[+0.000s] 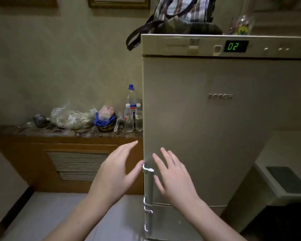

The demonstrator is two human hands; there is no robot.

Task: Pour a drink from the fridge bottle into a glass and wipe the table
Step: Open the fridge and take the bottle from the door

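Observation:
A tall beige fridge fills the right half of the view, its door closed and a green "02" lit on the top panel. A vertical silver handle runs down its left edge. My left hand hovers open just left of the handle, thumb near its top. In front of the door, just right of the handle, my right hand is spread open with nothing in it. No glass or cloth is in view.
A wooden cabinet with a vent grille stands left of the fridge. Its patterned top carries three plastic bottles, a blue bowl and a plastic bag. A plaid bag lies on the fridge.

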